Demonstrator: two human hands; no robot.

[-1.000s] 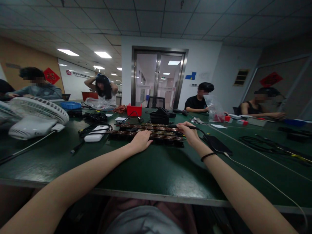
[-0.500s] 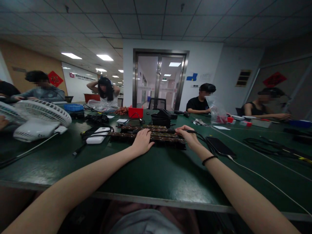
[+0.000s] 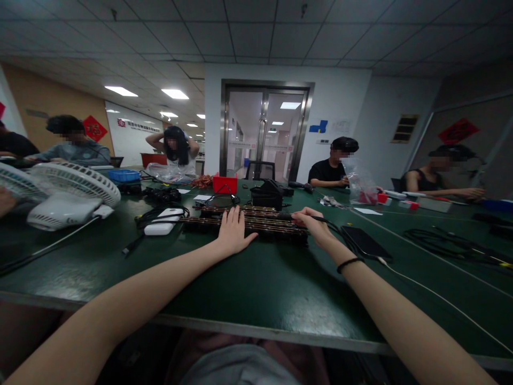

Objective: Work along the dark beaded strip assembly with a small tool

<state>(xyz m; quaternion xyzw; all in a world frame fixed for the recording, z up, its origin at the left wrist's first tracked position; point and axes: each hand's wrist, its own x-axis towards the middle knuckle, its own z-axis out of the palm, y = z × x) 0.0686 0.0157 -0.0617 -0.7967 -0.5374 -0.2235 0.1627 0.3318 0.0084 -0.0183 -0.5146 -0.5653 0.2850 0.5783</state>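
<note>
Several thin rods or strips with coppery glints form a dark bundle (image 3: pixel 272 224) lying crosswise on the green table (image 3: pixel 256 289). My left hand (image 3: pixel 233 230) rests flat on the left half of the bundle, its fingers spread and the thumb pointing right. At the bundle's right end, my right hand (image 3: pixel 315 224) pinches a black cable connector (image 3: pixel 285 217), whose cable runs back under the wrist to the right. The connector's tip lies over the strips; whether it touches them cannot be made out.
White fans (image 3: pixel 76 195) and a white box (image 3: pixel 163 222) stand left. Behind the bundle are a black device (image 3: pixel 266 193) and a red bin (image 3: pixel 225 184). A phone (image 3: pixel 365 241) with a white cable and coiled black cables (image 3: pixel 441 240) lie right. People sit across the table.
My left hand's fingers have straightened and spread over the strips. My right hand keeps its pinch on the connector. The whole view has shifted slightly.
</note>
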